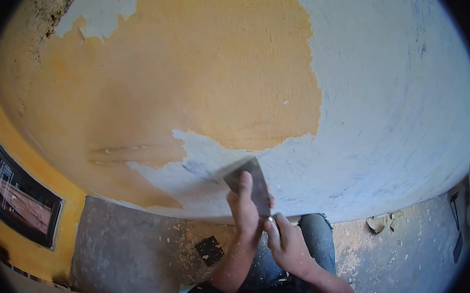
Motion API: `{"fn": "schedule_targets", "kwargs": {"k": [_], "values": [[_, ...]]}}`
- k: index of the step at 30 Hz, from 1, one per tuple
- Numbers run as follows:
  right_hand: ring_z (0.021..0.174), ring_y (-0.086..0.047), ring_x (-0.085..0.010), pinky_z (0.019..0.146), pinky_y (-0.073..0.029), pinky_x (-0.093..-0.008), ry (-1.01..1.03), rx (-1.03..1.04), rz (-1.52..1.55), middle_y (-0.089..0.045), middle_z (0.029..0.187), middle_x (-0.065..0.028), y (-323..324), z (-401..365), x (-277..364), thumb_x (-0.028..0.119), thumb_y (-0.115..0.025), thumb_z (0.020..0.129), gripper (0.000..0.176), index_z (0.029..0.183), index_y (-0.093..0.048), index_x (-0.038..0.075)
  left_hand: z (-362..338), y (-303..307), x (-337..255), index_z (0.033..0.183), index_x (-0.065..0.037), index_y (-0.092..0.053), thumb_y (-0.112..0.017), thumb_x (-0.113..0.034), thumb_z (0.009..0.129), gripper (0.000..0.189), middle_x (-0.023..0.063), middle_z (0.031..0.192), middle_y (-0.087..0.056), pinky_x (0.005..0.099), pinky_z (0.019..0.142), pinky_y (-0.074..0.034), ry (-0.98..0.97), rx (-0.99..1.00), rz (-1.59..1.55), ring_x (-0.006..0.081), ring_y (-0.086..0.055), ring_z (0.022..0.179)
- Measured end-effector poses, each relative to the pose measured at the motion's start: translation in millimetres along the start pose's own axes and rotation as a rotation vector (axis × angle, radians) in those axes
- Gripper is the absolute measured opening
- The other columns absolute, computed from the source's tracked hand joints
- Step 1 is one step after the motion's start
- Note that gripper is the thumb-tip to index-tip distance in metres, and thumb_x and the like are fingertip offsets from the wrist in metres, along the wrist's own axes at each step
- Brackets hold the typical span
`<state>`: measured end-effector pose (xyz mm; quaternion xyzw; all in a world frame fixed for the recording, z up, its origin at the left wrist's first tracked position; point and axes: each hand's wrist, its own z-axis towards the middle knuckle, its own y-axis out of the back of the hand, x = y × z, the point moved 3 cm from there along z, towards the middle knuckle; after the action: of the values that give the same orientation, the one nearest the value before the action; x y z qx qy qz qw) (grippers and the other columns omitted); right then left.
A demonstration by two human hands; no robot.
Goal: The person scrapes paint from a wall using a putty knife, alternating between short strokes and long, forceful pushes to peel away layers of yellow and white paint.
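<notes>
A wide, flat metal scraper (259, 193) points up toward the wall, its blade edge near the lower border of the orange paint. My right hand (289, 246) is wrapped around the handle end. Higher up, my left hand (245, 208) grips the blade, thumb flat on its face and fingers behind it. Orange paint (240, 65) with ragged edges covers the upper middle and left of the wall. Around it shows a pale, bluish-white stripped surface (378, 118).
Paint flakes litter the grey floor (124, 247), with a dark square piece (209, 250) near my legs and larger peeled chips (375, 225) to the right. A dark-framed window (19, 186) is at left. Crumbling plaster (57, 6) shows at upper left. My knee (316, 231) is close to the wall.
</notes>
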<state>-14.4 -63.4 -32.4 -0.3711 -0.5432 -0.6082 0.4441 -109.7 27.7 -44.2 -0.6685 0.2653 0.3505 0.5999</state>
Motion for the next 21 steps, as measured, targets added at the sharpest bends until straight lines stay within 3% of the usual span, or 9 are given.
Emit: {"fn": "schedule_targets", "kwargs": {"k": [1, 4, 9, 10, 13, 17, 19, 20, 21], "values": [[0.076, -0.06, -0.0515, 0.064, -0.046, -0.054, -0.12, 0.01, 0.04, -0.06, 0.074, -0.0305, -0.5, -4.1, -7.4, 0.022, -0.05, 0.102, 0.024, 0.1, -0.053, -0.001, -4.8, -0.2, 7.3, 0.09, -0.002, -0.06, -0.065, -0.04, 0.096, 0.039, 0.0079, 0.069, -0.059, 0.0288, 0.04, -0.046, 0.035, -0.018, 0.044, 0.016, -0.055, 0.047], [0.076, -0.06, -0.0518, 0.065, -0.046, -0.0539, -0.144, 0.022, 0.003, -0.061, 0.074, -0.03, 1.5, -0.1, -14.9, 0.022, -0.051, 0.102, 0.024, 0.099, -0.053, -0.002, -0.6, 0.2, 14.1, 0.091, -0.001, -0.06, -0.066, -0.04, 0.095, 0.04, 0.0083, 0.068, -0.059, 0.029, 0.04, -0.047, 0.055, -0.056, 0.01, 0.0164, -0.055, 0.046], [0.074, -0.059, -0.0517, 0.064, -0.046, -0.0531, 0.003, 0.007, -0.063, -0.06, 0.073, -0.0304, -0.2, 23.6, 11.9, 0.021, -0.051, 0.101, 0.024, 0.097, -0.053, -0.003, 15.5, -9.3, -15.8, 0.09, -0.002, -0.059, -0.064, -0.042, 0.096, 0.041, 0.0077, 0.069, -0.058, 0.0283, 0.041, -0.046, -0.029, 0.004, -0.067, 0.0168, -0.055, 0.047], [0.071, -0.059, -0.0493, 0.062, -0.045, -0.05, 0.019, 0.012, -0.046, -0.057, 0.068, -0.0282, 0.4, 25.0, 18.5, 0.019, -0.051, 0.101, 0.024, 0.095, -0.052, -0.004, 16.7, -12.8, -22.0, 0.091, -0.002, -0.06, -0.063, -0.044, 0.097, 0.042, 0.0074, 0.069, -0.059, 0.0285, 0.041, -0.046, -0.056, -0.145, -0.039, 0.0163, -0.055, 0.047], [0.064, -0.058, -0.0469, 0.058, -0.044, -0.0462, 0.126, -0.045, -0.043, -0.054, 0.064, -0.0252, 3.0, 12.3, 12.2, 0.017, -0.051, 0.102, 0.023, 0.092, -0.053, -0.004, 1.2, -9.8, -14.6, 0.094, -0.002, -0.06, -0.063, -0.043, 0.097, 0.042, 0.0078, 0.069, -0.059, 0.0291, 0.041, -0.046, -0.027, -0.118, 0.003, 0.0162, -0.055, 0.047], [0.069, -0.061, -0.0475, 0.057, -0.046, -0.0448, 0.0, -0.046, -0.036, -0.059, 0.069, -0.0269, 6.0, 15.9, -5.8, 0.016, -0.051, 0.102, 0.022, 0.093, -0.054, -0.003, 10.1, -7.2, 9.7, 0.093, -0.003, -0.058, -0.062, -0.046, 0.096, 0.044, 0.0067, 0.069, -0.059, 0.0289, 0.041, -0.045, 0.007, -0.044, -0.009, 0.0156, -0.054, 0.047], [0.073, -0.061, -0.0484, 0.058, -0.046, -0.0463, 0.135, -0.066, -0.038, -0.06, 0.071, -0.0272, 5.8, 34.8, 15.4, 0.017, -0.05, 0.102, 0.022, 0.094, -0.054, -0.003, 21.3, -16.3, -17.0, 0.089, -0.004, -0.056, -0.062, -0.05, 0.096, 0.047, 0.0062, 0.069, -0.057, 0.0279, 0.042, -0.045, -0.024, -0.064, -0.06, 0.0146, -0.054, 0.049], [0.073, -0.06, -0.049, 0.059, -0.046, -0.0468, 0.126, -0.022, -0.032, -0.06, 0.073, -0.0267, 5.1, 40.5, 26.5, 0.018, -0.05, 0.102, 0.022, 0.095, -0.054, -0.003, 20.5, -26.2, -32.2, 0.085, -0.011, -0.05, -0.058, -0.06, 0.094, 0.051, -0.0012, 0.065, -0.047, 0.0206, 0.044, -0.039, -0.093, -0.123, 0.004, 0.009, -0.048, 0.051], [0.073, -0.06, -0.049, 0.059, -0.046, -0.0468, 0.132, -0.014, -0.034, -0.06, 0.073, -0.0267, 5.9, 35.6, 29.4, 0.018, -0.05, 0.102, 0.022, 0.095, -0.054, -0.003, 18.2, -25.4, -40.6, 0.085, -0.01, -0.051, -0.058, -0.059, 0.094, 0.05, -0.0016, 0.065, -0.046, 0.0193, 0.045, -0.038, -0.053, -0.14, 0.031, 0.0088, -0.048, 0.053]]}}
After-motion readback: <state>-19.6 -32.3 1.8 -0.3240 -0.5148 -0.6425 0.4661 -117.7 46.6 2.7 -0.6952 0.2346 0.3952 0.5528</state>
